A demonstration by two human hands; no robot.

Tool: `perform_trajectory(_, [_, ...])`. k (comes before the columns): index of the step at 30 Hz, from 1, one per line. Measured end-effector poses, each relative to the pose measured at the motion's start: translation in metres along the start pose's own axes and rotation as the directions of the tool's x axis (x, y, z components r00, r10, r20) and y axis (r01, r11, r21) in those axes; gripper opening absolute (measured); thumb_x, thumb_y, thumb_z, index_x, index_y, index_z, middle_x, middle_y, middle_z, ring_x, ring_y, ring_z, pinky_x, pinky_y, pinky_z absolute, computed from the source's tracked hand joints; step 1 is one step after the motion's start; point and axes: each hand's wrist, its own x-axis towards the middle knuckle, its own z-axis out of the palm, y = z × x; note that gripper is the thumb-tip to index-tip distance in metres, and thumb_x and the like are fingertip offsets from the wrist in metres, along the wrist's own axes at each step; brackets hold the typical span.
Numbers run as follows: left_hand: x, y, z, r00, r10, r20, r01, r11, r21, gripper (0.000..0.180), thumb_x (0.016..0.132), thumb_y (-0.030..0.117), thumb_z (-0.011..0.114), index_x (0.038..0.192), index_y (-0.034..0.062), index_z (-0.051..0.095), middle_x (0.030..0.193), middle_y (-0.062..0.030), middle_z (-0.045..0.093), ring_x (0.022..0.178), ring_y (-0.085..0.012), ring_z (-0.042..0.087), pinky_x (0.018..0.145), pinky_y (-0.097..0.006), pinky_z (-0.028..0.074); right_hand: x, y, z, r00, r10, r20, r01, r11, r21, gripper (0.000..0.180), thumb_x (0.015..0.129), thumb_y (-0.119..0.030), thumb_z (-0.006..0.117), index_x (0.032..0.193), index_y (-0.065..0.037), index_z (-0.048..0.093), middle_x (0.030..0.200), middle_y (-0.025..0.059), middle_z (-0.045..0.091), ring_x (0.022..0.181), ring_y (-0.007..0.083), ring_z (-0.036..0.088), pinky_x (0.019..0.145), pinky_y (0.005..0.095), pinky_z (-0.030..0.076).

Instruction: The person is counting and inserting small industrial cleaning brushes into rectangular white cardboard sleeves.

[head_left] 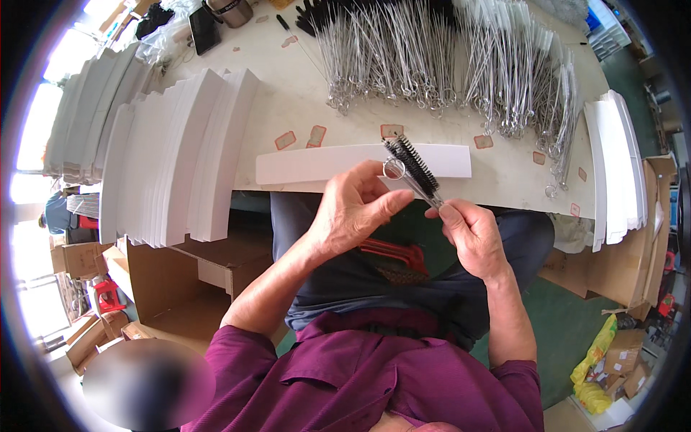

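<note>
Black-bristled wire brushes (417, 167), a small bunch with a wire ring at one end, slant upward over the table's front edge. My right hand (473, 236) pinches their lower end between thumb and fingers. Close on their left is my left hand (353, 205), its thumb stretched out and its fingers partly curled. Its fingertips are right by the ring, and I cannot tell whether they touch it. Behind the hands a long flat white box (317, 164) lies along the front edge of the table (288, 93).
Rows of wire brushes with ring ends (403, 65) cover the table's far side, some in clear sleeves. White boxes stand stacked at left (165, 158) and right (619, 165). A phone (204, 30) and metal cup (232, 11) sit far left. An open cardboard box (173, 288) stands below.
</note>
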Motion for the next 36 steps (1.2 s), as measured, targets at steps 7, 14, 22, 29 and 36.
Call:
perform_trajectory(7, [-0.003,0.002,0.02,0.961,-0.178,0.212,0.228,0.943,-0.242,0.028,0.102,0.028,0.069,0.1,0.0003,0.069,0.081,-0.005,0.072,0.065,-0.0094,0.066,0.059,-0.024,0.052,0.001,0.011,0.006,0.995,-0.104,-0.002,0.103,0.989,-0.107,0.034,0.11,-0.027,0.055,0.101,0.001,0.072,0.065,-0.0057,0.049,0.058,0.0039,0.041,0.052,0.0232,0.035])
perform_trajectory(14, [0.002,0.006,0.025,0.97,-0.149,0.19,0.2,0.936,-0.289,0.027,0.105,0.024,0.064,0.096,-0.0013,0.069,0.08,-0.0071,0.072,0.064,-0.0118,0.067,0.059,-0.027,0.053,0.0,0.008,0.004,1.0,-0.014,-0.002,0.014,0.996,-0.089,0.034,0.109,-0.027,0.056,0.097,0.001,0.072,0.064,-0.003,0.053,0.059,0.0048,0.046,0.053,0.0241,0.038])
perform_trajectory(22, [0.002,-0.001,0.029,0.971,-0.159,0.178,0.212,0.919,-0.331,0.026,0.105,0.022,0.064,0.099,-0.0018,0.069,0.081,-0.0079,0.072,0.064,-0.0124,0.067,0.059,-0.027,0.054,0.001,0.013,0.004,0.999,-0.034,-0.006,0.033,0.995,-0.091,0.036,0.109,-0.027,0.055,0.095,0.001,0.072,0.064,-0.0024,0.054,0.059,0.0052,0.047,0.053,0.0246,0.038])
perform_trajectory(29, [0.0,-0.004,0.024,0.971,-0.147,0.191,0.198,0.938,-0.283,0.029,0.104,0.027,0.065,0.103,-0.0018,0.067,0.085,-0.009,0.072,0.068,-0.0136,0.068,0.063,-0.026,0.055,0.001,0.014,0.005,0.999,-0.039,-0.03,0.037,0.996,-0.081,0.031,0.108,-0.025,0.058,0.097,0.001,0.072,0.063,-0.0022,0.053,0.059,0.0055,0.045,0.053,0.0259,0.039])
perform_trajectory(36, [-0.001,-0.013,0.017,0.967,-0.193,0.164,0.235,0.925,-0.297,0.03,0.104,0.027,0.066,0.109,-0.0023,0.065,0.084,-0.0108,0.071,0.069,-0.0148,0.068,0.063,-0.027,0.055,0.002,0.014,0.005,0.999,-0.04,-0.034,0.036,0.994,-0.107,0.034,0.108,-0.028,0.058,0.097,0.001,0.072,0.063,-0.0022,0.053,0.059,0.0057,0.045,0.053,0.026,0.039])
